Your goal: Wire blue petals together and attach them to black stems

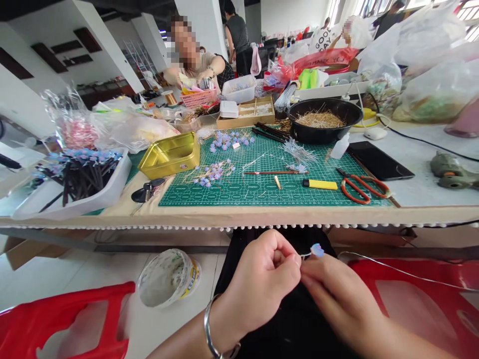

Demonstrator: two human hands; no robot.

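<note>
Hands (299,279) pinched on bead (317,250)

Bare hands & forearms, no sleeves; thin silver bangle (209,331) on left wrist, dark clothing (295,319) over lap.

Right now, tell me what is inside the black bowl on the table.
The black bowl holds a loose heap of thin straw-coloured strands, seemingly fine wire or stems. Its near wall hides the bottom, so anything lying under the heap cannot be seen.
</note>
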